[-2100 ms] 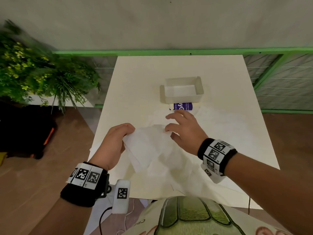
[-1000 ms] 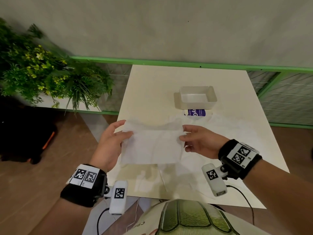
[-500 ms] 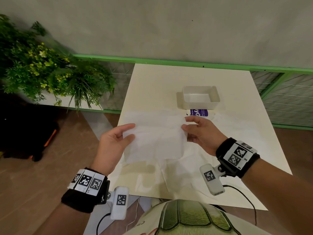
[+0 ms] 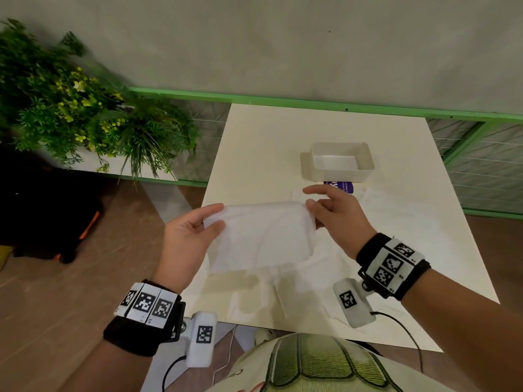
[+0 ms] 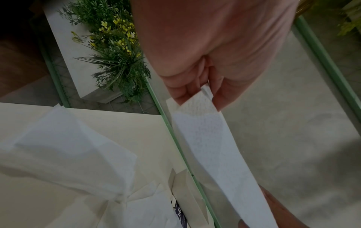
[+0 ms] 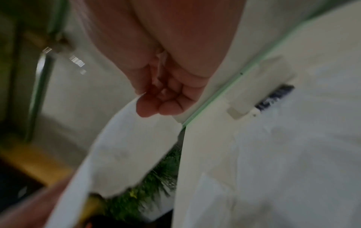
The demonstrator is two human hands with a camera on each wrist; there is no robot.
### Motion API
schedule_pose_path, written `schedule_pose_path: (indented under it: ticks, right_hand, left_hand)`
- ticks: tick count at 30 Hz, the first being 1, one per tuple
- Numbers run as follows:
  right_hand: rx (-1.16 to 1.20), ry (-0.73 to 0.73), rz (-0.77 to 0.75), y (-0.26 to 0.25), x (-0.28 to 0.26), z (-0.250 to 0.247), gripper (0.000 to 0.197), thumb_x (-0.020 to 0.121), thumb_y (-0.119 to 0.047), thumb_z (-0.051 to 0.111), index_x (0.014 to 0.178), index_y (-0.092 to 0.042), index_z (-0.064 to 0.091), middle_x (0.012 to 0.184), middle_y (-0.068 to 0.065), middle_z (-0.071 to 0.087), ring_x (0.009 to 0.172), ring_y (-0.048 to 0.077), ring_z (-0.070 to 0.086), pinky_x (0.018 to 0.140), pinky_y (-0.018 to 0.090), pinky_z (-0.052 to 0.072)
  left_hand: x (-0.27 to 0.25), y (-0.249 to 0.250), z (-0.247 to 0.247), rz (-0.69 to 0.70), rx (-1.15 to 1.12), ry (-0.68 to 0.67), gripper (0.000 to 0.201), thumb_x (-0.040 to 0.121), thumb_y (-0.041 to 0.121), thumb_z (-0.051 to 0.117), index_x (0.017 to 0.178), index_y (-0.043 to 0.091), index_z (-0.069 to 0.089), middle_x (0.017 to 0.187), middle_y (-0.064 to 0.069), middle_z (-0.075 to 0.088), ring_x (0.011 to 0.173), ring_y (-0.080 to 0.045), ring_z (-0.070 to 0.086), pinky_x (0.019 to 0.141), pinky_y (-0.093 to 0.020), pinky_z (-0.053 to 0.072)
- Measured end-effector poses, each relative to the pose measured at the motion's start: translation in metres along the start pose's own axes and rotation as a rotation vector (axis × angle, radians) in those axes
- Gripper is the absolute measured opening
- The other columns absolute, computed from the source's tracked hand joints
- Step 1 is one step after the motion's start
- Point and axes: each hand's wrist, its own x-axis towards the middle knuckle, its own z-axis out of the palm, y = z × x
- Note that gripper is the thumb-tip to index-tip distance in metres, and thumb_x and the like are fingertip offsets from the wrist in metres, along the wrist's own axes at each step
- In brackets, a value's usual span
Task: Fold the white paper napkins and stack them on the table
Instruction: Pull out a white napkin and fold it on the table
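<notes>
A white paper napkin [image 4: 261,236] hangs in the air above the table's near left part, doubled over with its fold along the top. My left hand [image 4: 195,230] pinches its left end [image 5: 197,101] between thumb and fingers. My right hand [image 4: 334,213] pinches the right end [image 6: 125,138], with the index finger stretched out above. More white napkins [image 4: 396,222] lie spread flat and crumpled on the cream table [image 4: 268,142] under and beside the held one, and they show in the left wrist view as loose napkins [image 5: 68,146].
A white rectangular tray [image 4: 341,162] stands at mid-table beyond my hands, with a purple-labelled packet [image 4: 338,187] just in front of it. A leafy plant [image 4: 85,108] stands to the left off the table. A green railing [image 4: 311,101] runs behind. Wrist camera cables hang at the near edge.
Both hands lifted a napkin off the pile and stretched it between them. Since half a second ago its top has been doubled over and the hands have stayed about the same distance apart.
</notes>
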Motion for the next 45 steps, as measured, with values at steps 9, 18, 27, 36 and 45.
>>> schedule_pose_path:
  ticks: [9, 18, 27, 36, 45]
  right_hand:
    - [0.128, -0.282, 0.148, -0.003, 0.008, 0.005, 0.054, 0.085, 0.012, 0.068, 0.127, -0.021, 0.061, 0.097, 0.027, 0.059, 0.089, 0.034, 0.065, 0.087, 0.054, 0.055]
    - [-0.004, -0.286, 0.087, -0.001, 0.012, 0.007, 0.052, 0.083, 0.019, 0.064, 0.123, -0.014, 0.064, 0.103, 0.024, 0.071, 0.096, 0.038, 0.07, 0.091, 0.047, 0.055]
    - [0.227, -0.242, 0.167, -0.007, 0.024, 0.018, 0.035, 0.089, 0.008, 0.064, 0.12, -0.007, 0.067, 0.115, 0.024, 0.069, 0.101, 0.028, 0.069, 0.091, 0.04, 0.054]
    - [-0.011, -0.162, 0.026, 0.0, 0.043, 0.028, 0.018, 0.084, -0.004, 0.078, 0.1, -0.012, 0.075, 0.096, 0.031, 0.07, 0.09, 0.041, 0.069, 0.093, 0.042, 0.055]
    - [-0.408, -0.244, 0.091, 0.027, 0.055, 0.038, 0.018, 0.077, -0.013, 0.082, 0.071, -0.019, 0.067, 0.113, -0.004, 0.063, 0.109, 0.008, 0.056, 0.09, 0.019, 0.036]
  left_hand:
    - [0.003, -0.007, -0.01, -0.026, -0.059, 0.074, 0.036, 0.083, 0.014, 0.079, 0.113, 0.032, 0.077, 0.099, -0.014, 0.066, 0.089, -0.029, 0.057, 0.098, -0.068, 0.048]
    - [0.0, -0.001, -0.013, -0.085, -0.149, 0.142, 0.044, 0.087, -0.009, 0.07, 0.118, 0.022, 0.073, 0.107, -0.006, 0.077, 0.098, -0.02, 0.069, 0.103, -0.05, 0.052]
    - [-0.001, 0.005, -0.017, -0.047, -0.113, 0.073, 0.036, 0.084, -0.006, 0.074, 0.109, 0.02, 0.076, 0.102, -0.008, 0.078, 0.095, -0.022, 0.071, 0.091, -0.033, 0.059]
    - [0.003, -0.008, -0.031, -0.07, 0.021, 0.099, 0.023, 0.085, 0.007, 0.079, 0.103, 0.021, 0.079, 0.097, -0.016, 0.076, 0.086, -0.025, 0.067, 0.088, -0.047, 0.058]
    - [-0.005, -0.047, -0.041, -0.09, 0.23, 0.059, 0.003, 0.087, 0.036, 0.077, 0.084, 0.035, 0.077, 0.101, 0.0, 0.059, 0.095, -0.025, 0.057, 0.083, -0.034, 0.046]
